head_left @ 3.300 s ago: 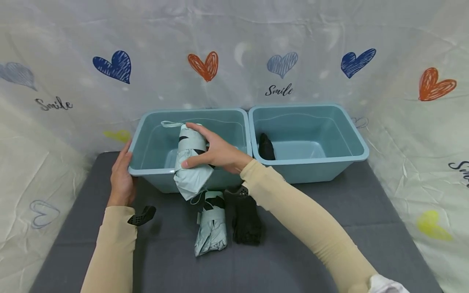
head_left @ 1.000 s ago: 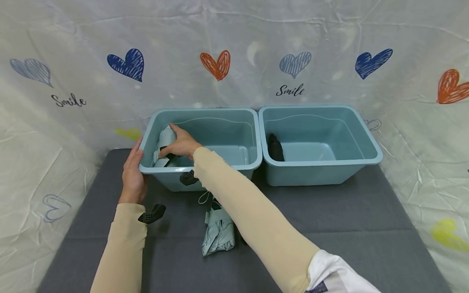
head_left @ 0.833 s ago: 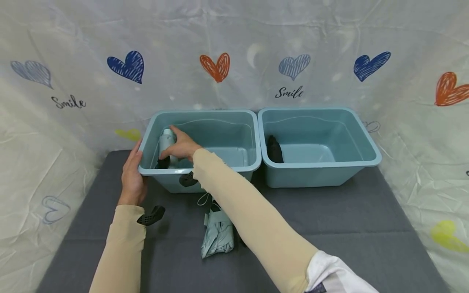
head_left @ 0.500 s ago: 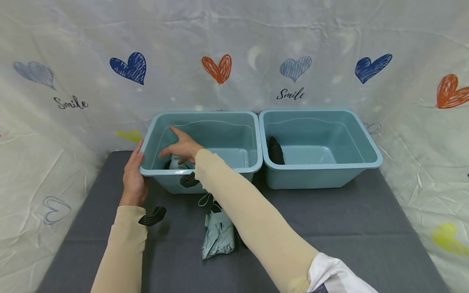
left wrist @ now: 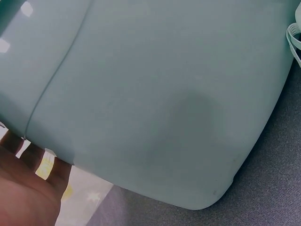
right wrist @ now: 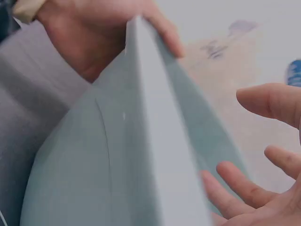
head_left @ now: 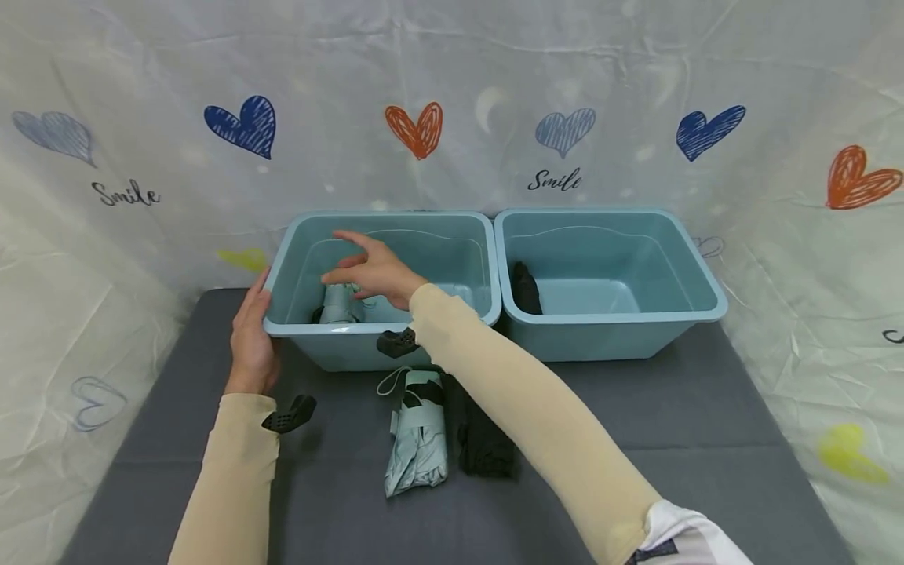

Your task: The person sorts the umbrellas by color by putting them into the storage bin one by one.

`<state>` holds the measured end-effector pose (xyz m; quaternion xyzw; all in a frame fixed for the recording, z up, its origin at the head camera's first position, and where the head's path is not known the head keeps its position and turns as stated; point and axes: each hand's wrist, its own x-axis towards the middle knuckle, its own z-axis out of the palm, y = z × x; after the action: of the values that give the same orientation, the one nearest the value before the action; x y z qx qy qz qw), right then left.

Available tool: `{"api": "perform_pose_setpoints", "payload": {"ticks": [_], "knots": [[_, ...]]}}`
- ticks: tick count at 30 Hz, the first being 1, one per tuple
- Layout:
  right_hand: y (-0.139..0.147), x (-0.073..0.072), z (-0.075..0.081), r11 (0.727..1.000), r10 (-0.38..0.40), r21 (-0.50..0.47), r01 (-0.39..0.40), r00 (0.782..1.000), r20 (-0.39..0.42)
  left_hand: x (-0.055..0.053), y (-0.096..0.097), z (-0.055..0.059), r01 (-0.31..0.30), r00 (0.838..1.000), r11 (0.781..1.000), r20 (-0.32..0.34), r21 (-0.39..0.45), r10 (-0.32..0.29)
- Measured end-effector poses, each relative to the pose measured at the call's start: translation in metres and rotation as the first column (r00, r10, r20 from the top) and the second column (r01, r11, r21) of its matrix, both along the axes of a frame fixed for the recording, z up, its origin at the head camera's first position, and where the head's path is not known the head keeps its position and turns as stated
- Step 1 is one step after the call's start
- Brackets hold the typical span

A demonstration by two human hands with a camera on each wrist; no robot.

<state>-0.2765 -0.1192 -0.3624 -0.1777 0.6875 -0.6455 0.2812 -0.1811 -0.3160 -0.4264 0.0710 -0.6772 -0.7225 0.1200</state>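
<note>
My right hand point(head_left: 377, 271) is over the left light-blue bin point(head_left: 402, 329), its fingers spread and holding nothing. Below it, inside that bin's left end, lies a pale-blue folded umbrella point(head_left: 340, 304), partly hidden by the hand and the front wall. My left hand point(head_left: 252, 345) rests along the bin's left side with straight fingers point(left wrist: 59, 176) against the outer wall. On the table before the bin lies another pale-blue folded umbrella point(head_left: 418, 439) with a wrist loop. Beside it is a black folded umbrella point(head_left: 487, 439), partly covered by my right forearm.
A second light-blue bin point(head_left: 614, 318) stands right beside the first, holding a dark narrow object point(head_left: 526, 289) at its left end. Both bins back onto a white cloth point(head_left: 466, 47) printed with hearts. A dark grey cloth point(head_left: 692, 486) covers the table.
My right hand carried the pale-blue umbrella into the left bin, let it go there, then lifted and drew back to the right. My left hand stayed at the bin's side.
</note>
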Motion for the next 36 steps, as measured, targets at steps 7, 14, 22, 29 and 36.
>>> {"api": "perform_pose_setpoints", "payload": {"ticks": [7, 14, 22, 29, 36], "knots": [[0.047, 0.026, 0.014, 0.988, 0.066, -0.133, -0.081, 0.991, -0.116, 0.001, -0.002, -0.003, -0.017, 1.000, 0.999, -0.019, 0.034, 0.018], [0.088, 0.053, 0.019, 0.967, 0.095, -0.211, -0.143, 0.970, -0.225, 0.000, -0.002, -0.005, -0.040, 0.999, 0.997, -0.009, 0.061, 0.040], [0.133, 0.078, 0.014, 0.956, 0.096, -0.245, -0.162, 0.960, -0.262, -0.002, 0.000, -0.004, -0.026, 1.000, 0.997, -0.012, 0.074, 0.027], [0.177, 0.100, -0.008, 0.968, 0.098, -0.208, -0.141, 0.974, -0.205, 0.001, 0.000, -0.001, -0.017, 1.000, 0.996, -0.017, 0.088, 0.019], [0.207, 0.115, -0.039, 0.989, 0.049, -0.132, -0.073, 0.983, -0.176, 0.000, 0.003, -0.001, 0.001, 1.000, 0.996, -0.027, 0.085, 0.001]]}}
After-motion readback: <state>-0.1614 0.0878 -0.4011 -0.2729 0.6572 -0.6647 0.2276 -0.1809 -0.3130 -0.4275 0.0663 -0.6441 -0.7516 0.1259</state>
